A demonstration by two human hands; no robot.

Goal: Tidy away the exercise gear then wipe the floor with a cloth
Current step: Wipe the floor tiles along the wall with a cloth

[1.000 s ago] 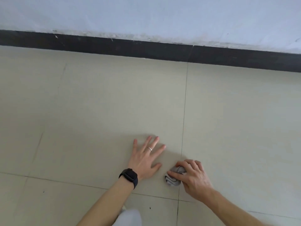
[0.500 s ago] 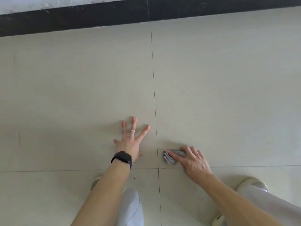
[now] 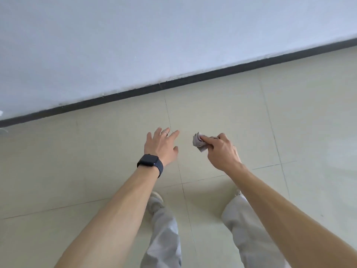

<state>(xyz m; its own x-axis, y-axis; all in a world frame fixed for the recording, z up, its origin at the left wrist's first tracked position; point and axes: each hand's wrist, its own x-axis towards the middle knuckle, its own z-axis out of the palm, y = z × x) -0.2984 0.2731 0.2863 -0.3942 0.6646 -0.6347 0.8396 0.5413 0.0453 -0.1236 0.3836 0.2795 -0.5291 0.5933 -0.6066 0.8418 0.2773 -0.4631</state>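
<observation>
My right hand (image 3: 222,151) grips a small crumpled grey cloth (image 3: 199,143), held up off the beige tiled floor (image 3: 289,122); the forefinger lies over the cloth's top. My left hand (image 3: 161,146) is raised beside it with spread, relaxed fingers and holds nothing; it wears a ring and a black watch at the wrist. Both arms stretch forward above my legs in light grey trousers. No exercise gear is in view.
A pale wall (image 3: 154,35) with a black skirting board (image 3: 193,77) runs diagonally across the far side. My feet (image 3: 156,198) stand on the tiles below my hands. Floor tiles extend to the left and right.
Both hands have lifted off the floor, the right one taking the cloth with it. The view has risen and tilted, so I now stand over my legs.
</observation>
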